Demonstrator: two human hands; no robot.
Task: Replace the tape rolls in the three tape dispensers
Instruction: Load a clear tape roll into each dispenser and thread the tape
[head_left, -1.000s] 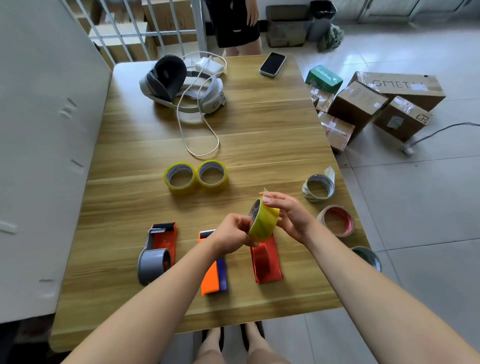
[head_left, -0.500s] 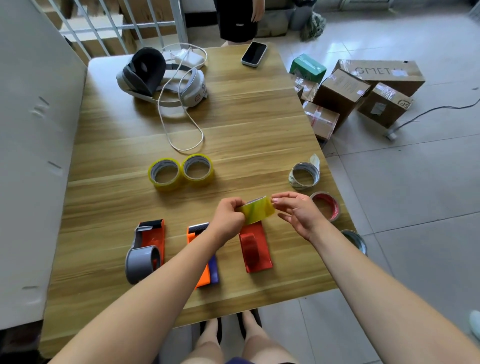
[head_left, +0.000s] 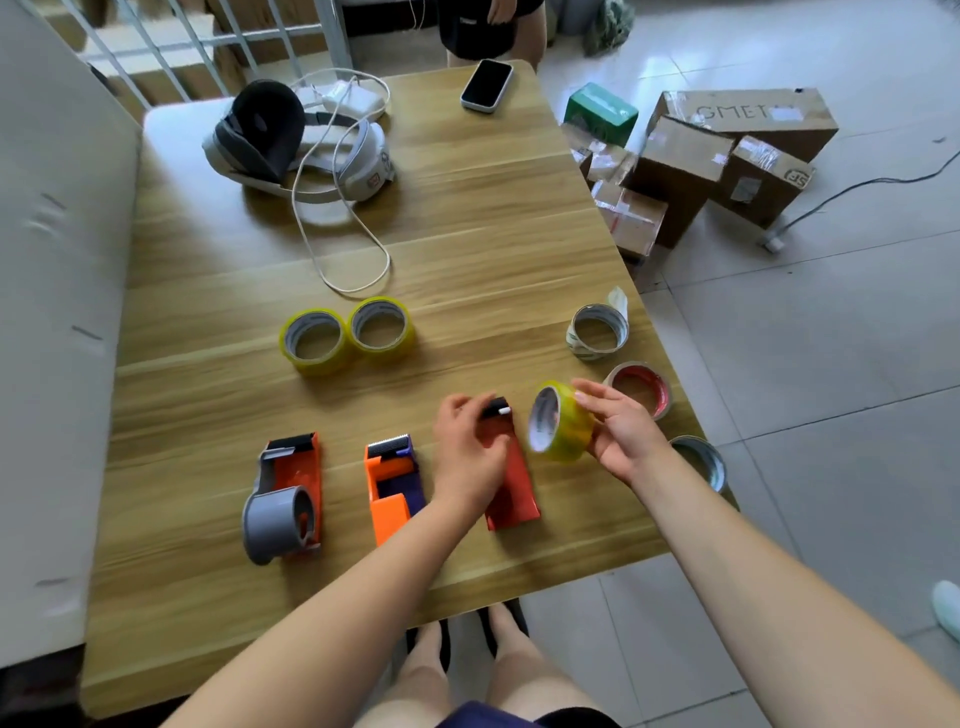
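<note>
Three tape dispensers lie in a row near the table's front edge: a red one with a grey hub, an orange and purple one, and a red one. My left hand grips the head end of the rightmost red dispenser, fingers curled over it. My right hand holds a yellow tape roll upright just right of that dispenser. Two more yellow rolls lie side by side further back.
Near the table's right edge lie a nearly spent roll, a red-cored one and a grey one. A headset with cable and a phone sit at the back. Cardboard boxes stand on the floor; a person stands behind.
My left hand let go of the yellow roll and dropped onto the rightmost red dispenser. My right hand now holds the roll alone, turned upright and shifted right.
</note>
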